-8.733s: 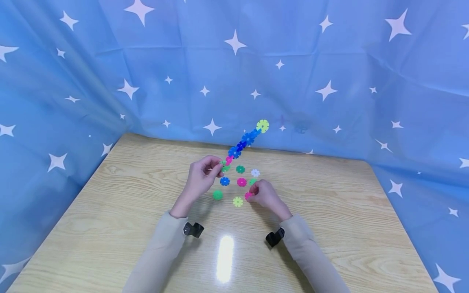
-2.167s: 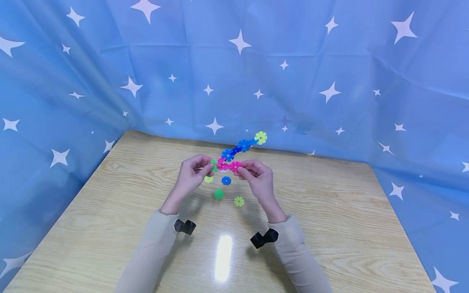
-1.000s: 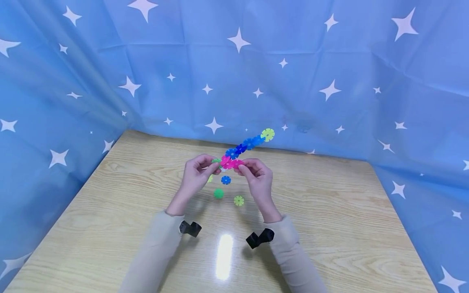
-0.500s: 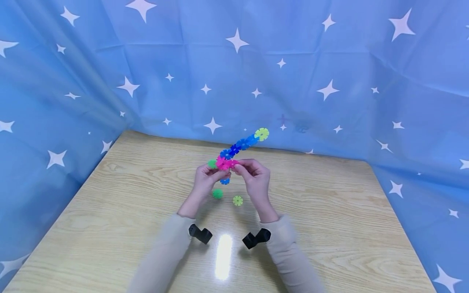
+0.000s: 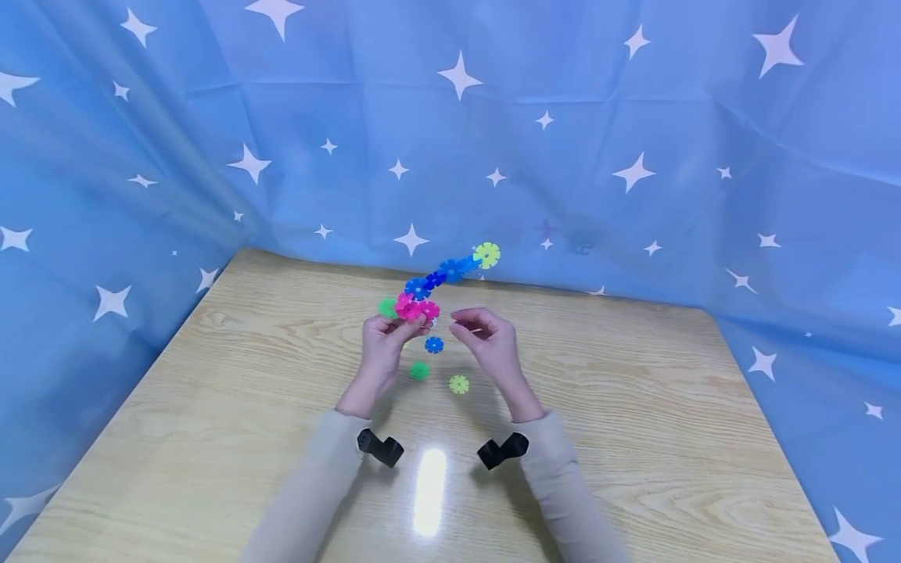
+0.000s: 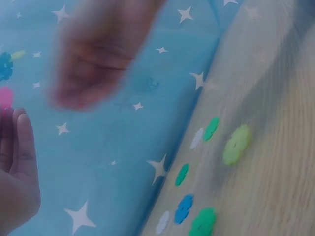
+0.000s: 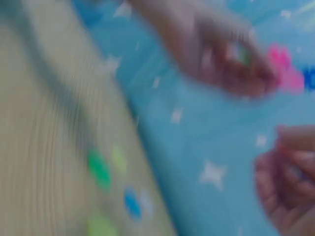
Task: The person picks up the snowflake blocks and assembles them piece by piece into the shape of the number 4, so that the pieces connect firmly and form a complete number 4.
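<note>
A chain of interlocking notched plastic discs (image 5: 452, 270) hangs above the table, running from green and pink through several blue ones to a yellow-green disc (image 5: 486, 255) at its far end. My left hand (image 5: 383, 348) pinches its pink discs (image 5: 408, 306) between thumb and fingers; a green disc (image 5: 387, 308) sticks out to the left. My right hand (image 5: 489, 340) is just right of the chain, apart from it, its fingers loosely bent with nothing between them. Both wrist views are blurred; the right wrist view shows pink discs (image 7: 288, 78) at the left hand's fingertips.
Loose discs lie on the wooden table (image 5: 633, 407) below the hands: blue (image 5: 434, 345), green (image 5: 419, 371) and yellow-green (image 5: 459, 384). Others show in the left wrist view, including a white disc (image 6: 197, 138). A star-patterned blue cloth (image 5: 563, 156) hangs behind the table.
The right hand picked up a pink disc and brought it to the chain, then let go. The left hand shifted its grip onto the pink discs and moved left with the chain. Fewer loose discs show.
</note>
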`<state>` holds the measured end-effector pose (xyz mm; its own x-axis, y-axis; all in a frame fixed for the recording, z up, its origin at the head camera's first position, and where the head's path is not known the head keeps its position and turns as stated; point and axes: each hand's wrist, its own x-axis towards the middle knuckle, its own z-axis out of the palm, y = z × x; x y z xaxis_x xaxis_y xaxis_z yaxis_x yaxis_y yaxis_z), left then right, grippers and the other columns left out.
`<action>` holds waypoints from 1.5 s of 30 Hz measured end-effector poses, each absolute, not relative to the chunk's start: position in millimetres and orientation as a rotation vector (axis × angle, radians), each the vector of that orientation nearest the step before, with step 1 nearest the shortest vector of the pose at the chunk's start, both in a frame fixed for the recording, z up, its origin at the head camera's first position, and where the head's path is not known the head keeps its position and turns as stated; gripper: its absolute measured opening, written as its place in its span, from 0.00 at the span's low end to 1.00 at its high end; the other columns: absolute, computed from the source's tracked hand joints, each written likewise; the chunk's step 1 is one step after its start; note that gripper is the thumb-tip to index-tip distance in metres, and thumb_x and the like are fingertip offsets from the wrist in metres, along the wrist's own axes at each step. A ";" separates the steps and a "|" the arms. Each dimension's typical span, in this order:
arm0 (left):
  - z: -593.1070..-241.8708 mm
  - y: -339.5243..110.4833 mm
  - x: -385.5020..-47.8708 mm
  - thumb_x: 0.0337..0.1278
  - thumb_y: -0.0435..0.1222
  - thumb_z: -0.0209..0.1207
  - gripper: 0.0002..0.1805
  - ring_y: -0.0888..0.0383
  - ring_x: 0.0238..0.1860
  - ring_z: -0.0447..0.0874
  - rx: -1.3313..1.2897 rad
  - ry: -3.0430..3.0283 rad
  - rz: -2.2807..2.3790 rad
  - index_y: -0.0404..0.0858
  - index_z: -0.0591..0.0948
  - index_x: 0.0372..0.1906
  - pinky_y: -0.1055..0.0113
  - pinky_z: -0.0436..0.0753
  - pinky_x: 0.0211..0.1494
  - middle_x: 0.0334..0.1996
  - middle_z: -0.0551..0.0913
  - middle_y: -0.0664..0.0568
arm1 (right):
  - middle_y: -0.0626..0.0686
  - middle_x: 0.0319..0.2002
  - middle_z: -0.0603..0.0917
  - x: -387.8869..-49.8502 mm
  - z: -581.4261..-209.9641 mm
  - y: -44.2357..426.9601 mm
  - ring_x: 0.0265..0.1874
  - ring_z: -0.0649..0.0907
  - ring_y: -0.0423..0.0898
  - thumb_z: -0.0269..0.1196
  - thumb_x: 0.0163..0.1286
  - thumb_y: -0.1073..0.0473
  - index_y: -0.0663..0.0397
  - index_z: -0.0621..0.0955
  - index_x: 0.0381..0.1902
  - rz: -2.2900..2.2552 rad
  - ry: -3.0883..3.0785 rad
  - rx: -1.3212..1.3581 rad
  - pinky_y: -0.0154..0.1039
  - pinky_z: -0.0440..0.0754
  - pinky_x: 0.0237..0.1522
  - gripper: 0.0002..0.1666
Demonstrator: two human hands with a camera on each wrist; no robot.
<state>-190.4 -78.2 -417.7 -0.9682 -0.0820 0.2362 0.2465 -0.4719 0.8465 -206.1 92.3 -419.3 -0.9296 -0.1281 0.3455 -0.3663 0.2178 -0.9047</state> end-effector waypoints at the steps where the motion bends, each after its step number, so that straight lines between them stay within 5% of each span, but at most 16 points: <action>1: -417.1 -80.5 -190.7 0.56 0.18 0.53 0.22 0.63 0.27 0.85 -0.251 -1.485 -2.521 0.48 0.86 0.28 0.69 0.86 0.38 0.26 0.86 0.56 | 0.61 0.38 0.84 -210.2 -423.7 98.9 0.35 0.82 0.48 0.65 0.61 0.65 0.66 0.82 0.42 1.697 -2.400 0.426 0.38 0.84 0.39 0.12; 10: -409.9 -95.6 -193.2 0.57 0.19 0.53 0.19 0.62 0.29 0.85 -0.225 -1.426 -2.503 0.46 0.86 0.29 0.69 0.86 0.38 0.27 0.87 0.54 | 0.63 0.42 0.80 -232.3 -454.0 136.7 0.41 0.79 0.54 0.65 0.60 0.64 0.69 0.79 0.47 1.076 -3.007 0.088 0.47 0.80 0.43 0.18; 17: -409.3 -96.8 -195.0 0.57 0.19 0.54 0.19 0.61 0.28 0.86 -0.247 -1.424 -2.505 0.46 0.86 0.29 0.70 0.86 0.37 0.27 0.87 0.54 | 0.55 0.29 0.77 -242.2 -462.7 139.8 0.25 0.71 0.45 0.69 0.56 0.63 0.66 0.79 0.33 1.031 -3.076 0.104 0.36 0.73 0.28 0.12; 23: -408.4 -96.8 -195.1 0.56 0.19 0.54 0.19 0.61 0.27 0.86 -0.256 -1.442 -2.484 0.46 0.86 0.29 0.69 0.86 0.36 0.26 0.87 0.53 | 0.55 0.31 0.76 -245.6 -460.9 142.2 0.28 0.73 0.48 0.70 0.55 0.61 0.62 0.75 0.34 0.997 -3.114 0.053 0.39 0.74 0.30 0.15; 30: -409.3 -96.2 -195.4 0.55 0.19 0.55 0.19 0.61 0.26 0.85 -0.246 -1.469 -2.465 0.46 0.86 0.30 0.69 0.86 0.36 0.26 0.87 0.54 | 0.56 0.28 0.78 -237.2 -460.4 141.4 0.27 0.78 0.47 0.63 0.60 0.69 0.66 0.78 0.37 1.319 -2.888 0.078 0.36 0.79 0.27 0.07; 39: -410.4 -94.5 -194.3 0.55 0.19 0.55 0.19 0.62 0.26 0.85 -0.257 -1.505 -2.440 0.46 0.85 0.29 0.70 0.86 0.36 0.25 0.86 0.55 | 0.50 0.25 0.81 -214.6 -424.0 116.1 0.21 0.82 0.41 0.61 0.63 0.70 0.76 0.78 0.44 2.202 -2.336 0.063 0.31 0.85 0.28 0.14; 45: -410.2 -90.3 -193.2 0.54 0.18 0.55 0.19 0.62 0.26 0.85 -0.270 -1.523 -2.426 0.47 0.85 0.29 0.69 0.86 0.36 0.25 0.86 0.55 | 0.50 0.28 0.82 -197.6 -398.3 93.2 0.22 0.82 0.39 0.61 0.63 0.72 0.77 0.77 0.46 2.378 -2.073 0.110 0.31 0.85 0.31 0.14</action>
<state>-193.2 -90.3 -410.2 -0.9479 -0.1225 0.2940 0.3180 -0.4147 0.8526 -197.6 93.2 -398.3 -0.9975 -0.0575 0.0421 -0.0339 -0.1373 -0.9899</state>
